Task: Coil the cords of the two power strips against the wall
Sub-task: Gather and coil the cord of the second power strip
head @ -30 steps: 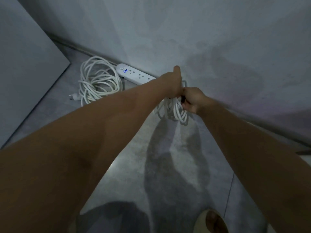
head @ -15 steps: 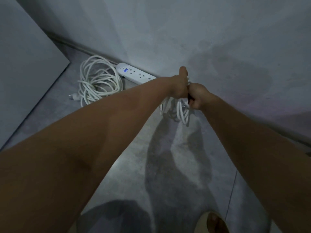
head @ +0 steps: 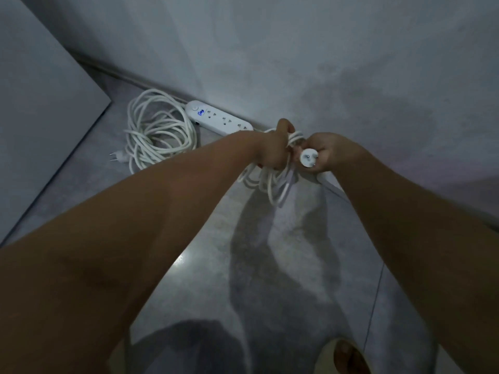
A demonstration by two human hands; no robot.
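Note:
My left hand (head: 275,147) grips a bundle of white cord loops (head: 272,184) that hangs below my fist above the floor. My right hand (head: 324,155) holds that cord's round white plug (head: 309,157), with its pins facing me, close beside my left hand. A white edge (head: 328,183) shows under my right wrist, mostly hidden. By the wall lies a white power strip (head: 218,117) with a blue light. Its cord (head: 159,130) lies in a loose coil on the floor to its left, its plug (head: 118,157) at the coil's near left.
The grey wall (head: 297,63) runs diagonally behind my hands. A large flat grey panel (head: 40,103) stands at the left. The floor is grey tile, with my foot (head: 348,357) at the bottom right.
My right hand has turned and pulled slightly right, bringing the plug's face into view. My left hand stays on the bundle.

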